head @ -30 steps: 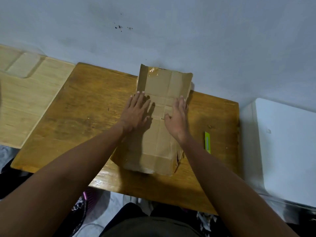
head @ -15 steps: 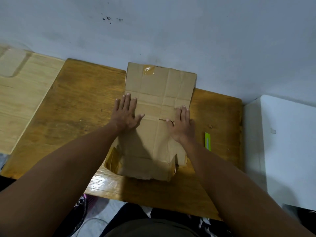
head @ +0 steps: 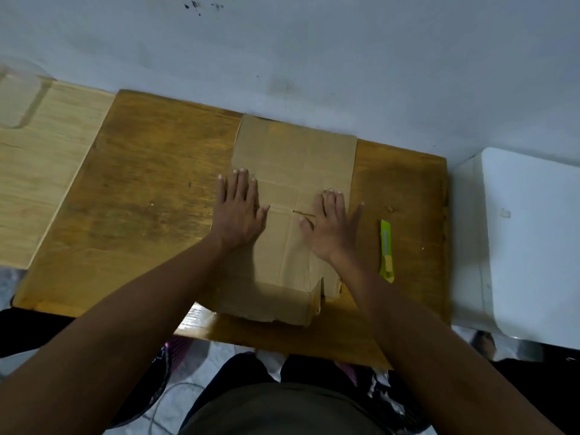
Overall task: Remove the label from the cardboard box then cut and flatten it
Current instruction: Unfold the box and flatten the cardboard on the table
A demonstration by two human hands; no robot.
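The box point(head: 292, 211) lies flattened on the wooden surface point(head: 150, 196), its far edge against the wall point(head: 314, 58) and its near flap close to the surface's front edge; creases run across and along the cardboard, and a short slit shows near its middle. The left hand point(head: 239, 211) rests palm-down on the box's left edge, fingers point(head: 243, 183) extended flat and gripping nothing; part of the palm overhangs onto the surface. The right hand point(head: 332, 226) rests palm-down on the box's right side, fingers extended and spread, gripping nothing; its little finger reaches past the box's right edge. A green cutter point(head: 386, 249) lies on the surface just right of the box, apart from the right hand. A white appliance point(head: 527, 243) stands right of the surface; a paler board point(head: 37, 171) adjoins it on the left.
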